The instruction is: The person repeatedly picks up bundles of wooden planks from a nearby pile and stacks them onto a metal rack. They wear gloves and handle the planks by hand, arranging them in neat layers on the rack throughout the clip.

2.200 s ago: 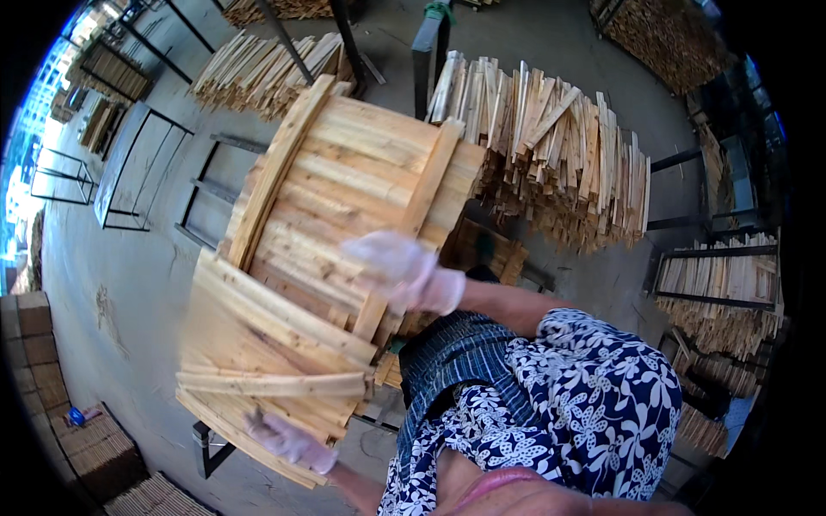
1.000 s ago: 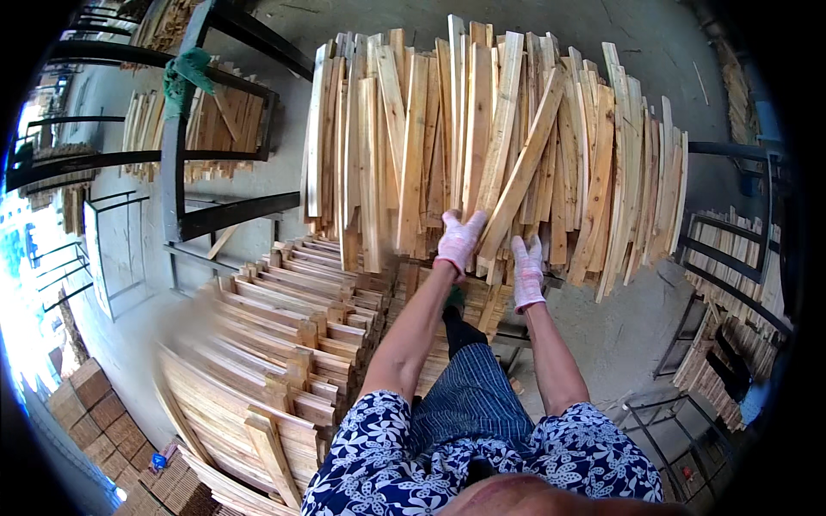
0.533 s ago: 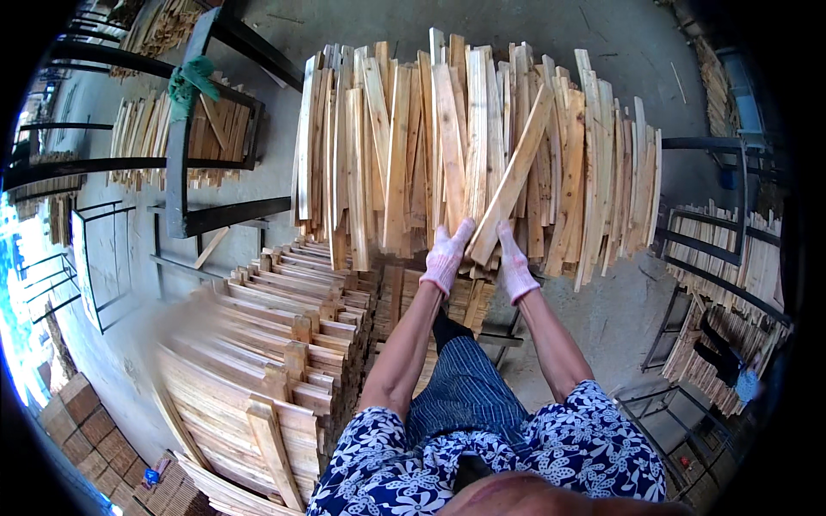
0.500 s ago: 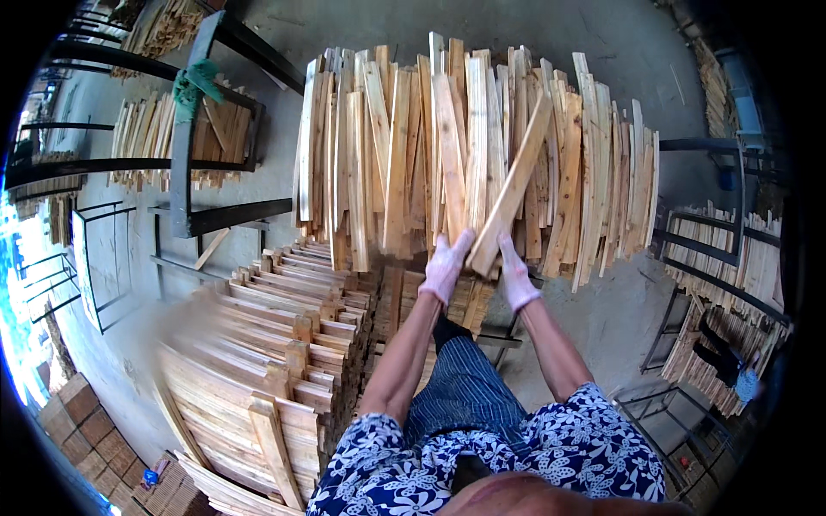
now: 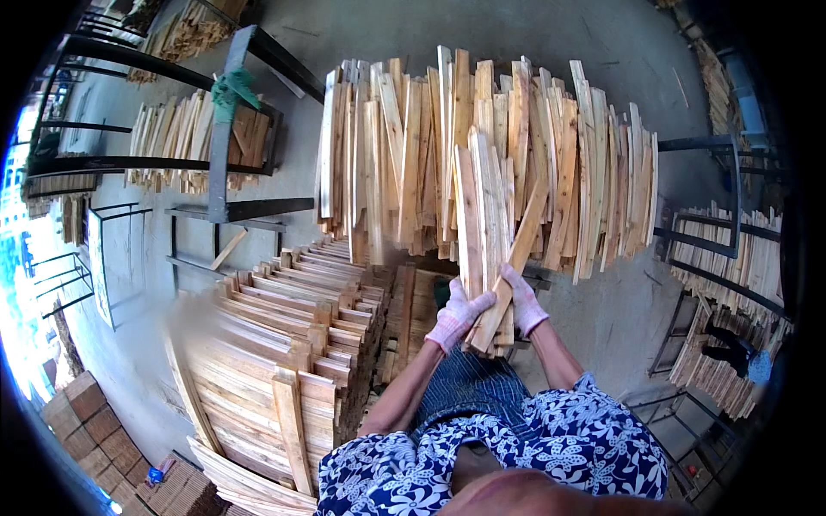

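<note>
**At the near side of a long pile of pale, narrow wooden slats point(image 5: 396, 163), a loose bundle of flat, light-brown wooden slats point(image 5: 487, 206) squeezed from both sides**

From where I stand, the bundle points toward the far side, its far ends over the pile's front and its near ends by a dark-blue striped cloth apron point(image 5: 469, 387). The left hand point(image 5: 461, 314), in a pinkish-white knitted glove, curls around the left side, thumb laid across the front. The right hand point(image 5: 525, 301), gloved alike, presses against the right side. The grip is narrow and full of wood, though how the hidden fingers lie I cannot tell.

One broad, slanting slat point(image 5: 527, 232) worries me: it lies across the others and could pivot or skid out if either hand eased. The ends are uneven, so a harder squeeze might work short pieces loose. Far ends kept low could snag the pile's jutting slats and drag some down. A swing left, I'd judge, risks knocking the projecting battens point(image 5: 293, 421) on the stacked wooden panels point(image 5: 249, 378) at near left.
</note>
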